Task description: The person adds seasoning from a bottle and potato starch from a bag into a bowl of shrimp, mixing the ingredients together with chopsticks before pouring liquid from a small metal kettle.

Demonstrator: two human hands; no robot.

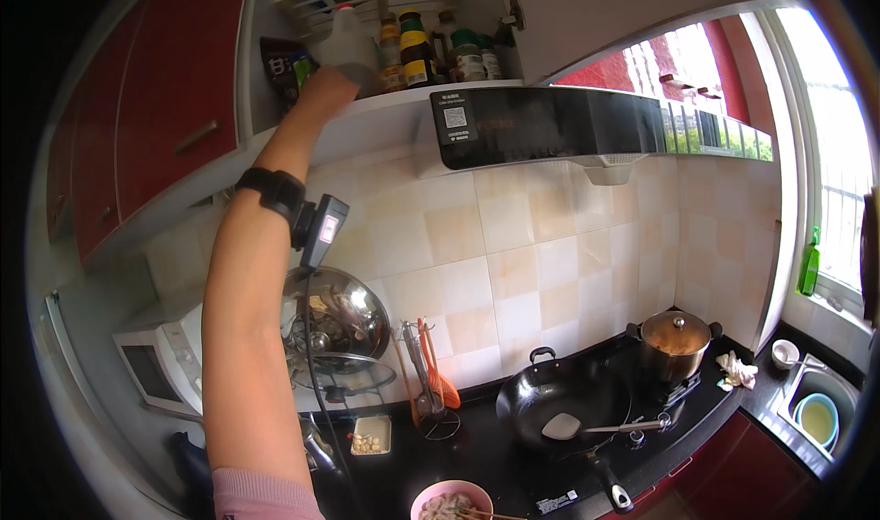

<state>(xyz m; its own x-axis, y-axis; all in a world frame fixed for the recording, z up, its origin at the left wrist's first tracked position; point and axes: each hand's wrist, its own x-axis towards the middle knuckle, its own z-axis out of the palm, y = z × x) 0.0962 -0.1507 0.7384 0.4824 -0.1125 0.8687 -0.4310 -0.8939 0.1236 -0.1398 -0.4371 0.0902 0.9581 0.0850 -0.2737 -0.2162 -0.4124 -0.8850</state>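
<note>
My left hand (333, 95) is raised to the open wall cabinet, at the front edge of its shelf (405, 95). It grips a translucent white plastic jug (347, 42) with a red cap low on its body; hand and jug are both blurred, and the fingers are mostly hidden. Dark liquid shows in the jug's lower part. To the left of it stands a dark printed packet (277, 66). On its right are a yellow-capped sauce bottle (415, 49) and green-lidded jars (469, 56). My right hand is out of view.
A black range hood (550, 125) hangs right of the cabinet. Below are a wok (522, 400) with a spatula (562, 426), a lidded pot (672, 345), a pink bowl of raw meat (450, 496) with chopsticks, and a dish of garlic cloves (371, 427). A cable hangs from my wrist device (326, 228).
</note>
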